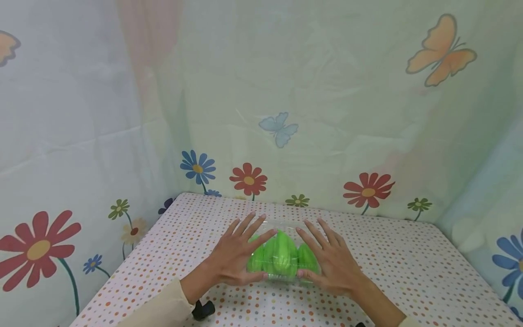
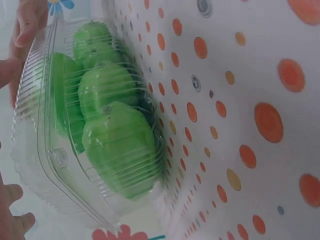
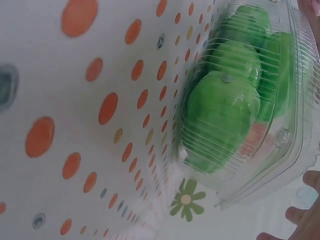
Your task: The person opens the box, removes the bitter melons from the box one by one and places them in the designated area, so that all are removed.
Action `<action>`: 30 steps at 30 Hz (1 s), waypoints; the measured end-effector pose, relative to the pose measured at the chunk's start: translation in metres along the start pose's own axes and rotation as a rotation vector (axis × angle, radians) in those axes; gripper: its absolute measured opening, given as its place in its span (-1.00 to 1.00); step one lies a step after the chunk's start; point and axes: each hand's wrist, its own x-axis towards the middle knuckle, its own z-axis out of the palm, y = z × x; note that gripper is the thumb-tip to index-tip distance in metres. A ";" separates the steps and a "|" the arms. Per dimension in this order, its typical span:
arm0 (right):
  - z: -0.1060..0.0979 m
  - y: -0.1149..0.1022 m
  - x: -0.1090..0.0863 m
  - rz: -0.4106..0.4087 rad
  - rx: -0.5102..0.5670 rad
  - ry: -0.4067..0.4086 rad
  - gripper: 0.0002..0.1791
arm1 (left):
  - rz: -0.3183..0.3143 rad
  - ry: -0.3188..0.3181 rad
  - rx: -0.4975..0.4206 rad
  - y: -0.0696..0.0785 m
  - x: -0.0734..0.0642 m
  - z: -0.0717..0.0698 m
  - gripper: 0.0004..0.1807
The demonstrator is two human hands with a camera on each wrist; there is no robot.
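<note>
On the cloth (image 1: 380, 254): green pieces (image 1: 283, 254) packed, clear box (image 1: 286, 277) looks closed; left hand (image 1: 232, 258), right hand (image 1: 336, 262) splayed, empty; remainder unclear.

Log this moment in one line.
Clear box: on dotted tablecloth, green things inside | Left hand: spread, at box's left | Right hand: spread, at box's right | Hand contact: unclear

Left grip (image 1: 236, 256) and right grip (image 1: 332, 262) are splayed, backs toward the head camera.
</note>
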 end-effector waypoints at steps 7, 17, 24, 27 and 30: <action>0.002 0.003 0.002 0.077 0.085 -0.023 0.13 | -0.061 0.015 -0.128 -0.007 0.003 0.004 0.15; 0.007 0.006 -0.002 0.174 0.281 -0.042 0.15 | -0.197 -0.026 -0.331 -0.011 -0.004 0.008 0.19; 0.011 0.008 -0.007 0.257 0.430 -0.069 0.16 | -0.357 -0.039 -0.551 -0.016 -0.013 0.015 0.26; 0.011 0.008 -0.008 0.292 0.495 -0.095 0.18 | -0.413 -0.020 -0.664 -0.018 -0.017 0.018 0.30; 0.011 0.006 -0.008 0.334 0.578 -0.130 0.19 | -0.448 -0.012 -0.767 -0.021 -0.020 0.021 0.34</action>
